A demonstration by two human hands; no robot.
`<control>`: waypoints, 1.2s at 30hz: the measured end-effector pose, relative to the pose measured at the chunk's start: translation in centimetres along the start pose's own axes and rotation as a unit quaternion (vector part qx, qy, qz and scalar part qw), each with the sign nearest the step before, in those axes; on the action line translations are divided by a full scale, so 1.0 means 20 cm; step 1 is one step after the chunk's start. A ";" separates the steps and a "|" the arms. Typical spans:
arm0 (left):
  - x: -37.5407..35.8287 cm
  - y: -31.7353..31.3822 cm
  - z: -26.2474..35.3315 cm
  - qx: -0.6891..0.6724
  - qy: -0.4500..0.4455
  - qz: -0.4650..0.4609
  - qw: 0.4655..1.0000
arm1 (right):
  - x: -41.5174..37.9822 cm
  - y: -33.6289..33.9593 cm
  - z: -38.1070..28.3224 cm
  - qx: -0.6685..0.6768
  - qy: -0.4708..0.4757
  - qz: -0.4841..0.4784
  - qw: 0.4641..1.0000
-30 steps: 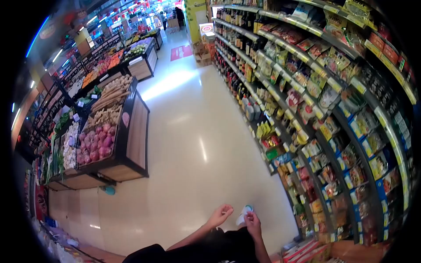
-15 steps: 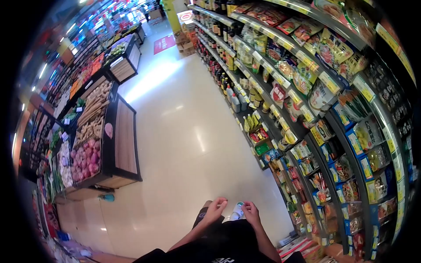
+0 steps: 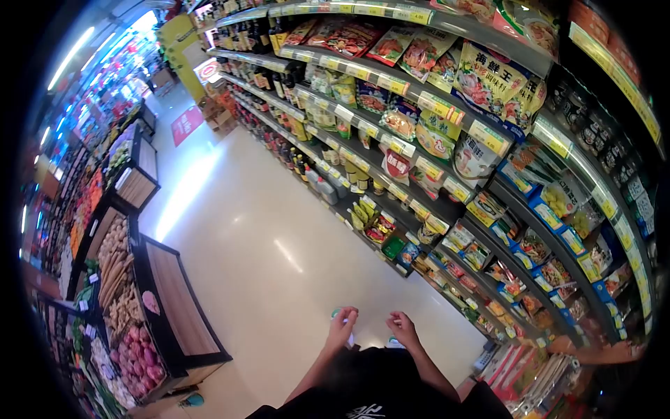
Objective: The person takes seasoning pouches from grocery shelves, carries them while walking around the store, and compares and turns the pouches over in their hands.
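My left hand (image 3: 343, 327) hangs low in front of my dark shirt (image 3: 377, 387), its fingers curled in toward the thumb. A short gap to its right, my right hand (image 3: 401, 327) is held the same way, with thumb and fingers drawn together. Neither hand shows an object and neither touches the shelves. Below and behind both hands is the pale tiled floor (image 3: 265, 279), where bits of my shoes peek out. Nearest on the right side is a long grocery shelf (image 3: 447, 195) with bagged seasonings (image 3: 492, 84) and other packets.
On the left stands a produce bin (image 3: 185, 293) with red onions (image 3: 137, 359) and root vegetables. The aisle runs away to the upper left toward a red floor mat (image 3: 187, 126) and cardboard boxes (image 3: 218, 115). Low yellow packs (image 3: 363, 213) sit on the bottom shelf.
My view has turned right, so the shelves and produce bin have shifted left in the picture. Both hands remain low, now slightly farther apart.
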State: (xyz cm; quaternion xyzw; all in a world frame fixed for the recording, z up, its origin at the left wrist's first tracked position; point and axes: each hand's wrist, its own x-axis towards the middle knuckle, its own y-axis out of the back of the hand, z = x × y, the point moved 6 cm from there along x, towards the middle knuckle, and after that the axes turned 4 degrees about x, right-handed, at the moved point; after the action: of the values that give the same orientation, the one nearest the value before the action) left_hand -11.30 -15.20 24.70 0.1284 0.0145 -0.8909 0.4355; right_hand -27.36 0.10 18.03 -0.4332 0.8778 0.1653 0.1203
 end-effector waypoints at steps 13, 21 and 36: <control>0.56 0.62 -0.08 0.063 0.055 -0.105 0.991 | 0.25 -0.57 -0.37 -0.113 0.123 0.062 0.984; 0.74 0.58 -0.11 0.068 0.081 -0.154 0.982 | 0.33 -0.63 -0.17 -0.091 0.081 0.060 0.991; 1.40 -0.01 0.19 0.144 -0.019 -0.259 0.955 | 1.29 0.25 -0.29 0.070 0.100 0.166 0.978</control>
State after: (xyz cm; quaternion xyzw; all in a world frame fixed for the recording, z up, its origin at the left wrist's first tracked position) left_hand -28.69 -37.33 21.49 0.1650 -0.0896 -0.9679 0.1673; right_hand -47.07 -18.03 15.18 -0.2860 0.9546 0.0772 0.0322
